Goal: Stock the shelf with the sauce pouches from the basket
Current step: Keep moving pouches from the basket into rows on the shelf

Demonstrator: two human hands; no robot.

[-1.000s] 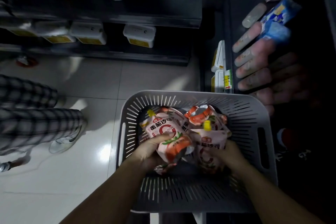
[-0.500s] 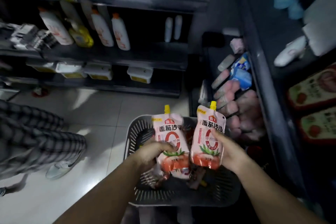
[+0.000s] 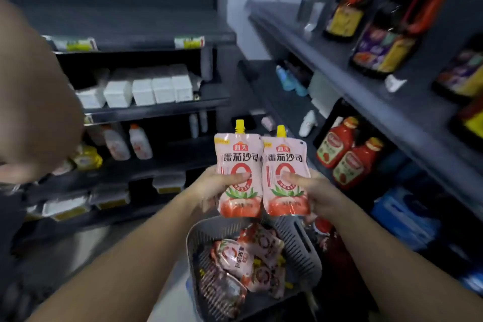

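I hold two pink tomato sauce pouches with yellow caps upright, side by side, above the basket. My left hand (image 3: pixel 209 191) grips the left pouch (image 3: pixel 238 159) and my right hand (image 3: pixel 313 191) grips the right pouch (image 3: pixel 285 165). Below them the grey slotted basket (image 3: pixel 305 251) holds several more pouches (image 3: pixel 251 261) lying flat. The dark shelf unit (image 3: pixel 347 81) runs along my right side.
Red ketchup bottles (image 3: pixel 345 157) stand on a lower right shelf, dark sauce bottles (image 3: pixel 384 42) higher up. Another shelf unit on the left carries white boxes (image 3: pixel 146 89) and white bottles (image 3: pixel 128 141). A blurred part of another person (image 3: pixel 34 102) fills the left edge.
Both hands lifted a pouch each out of the basket and raised them upright. The view swung up from the floor and basket toward the shelves.
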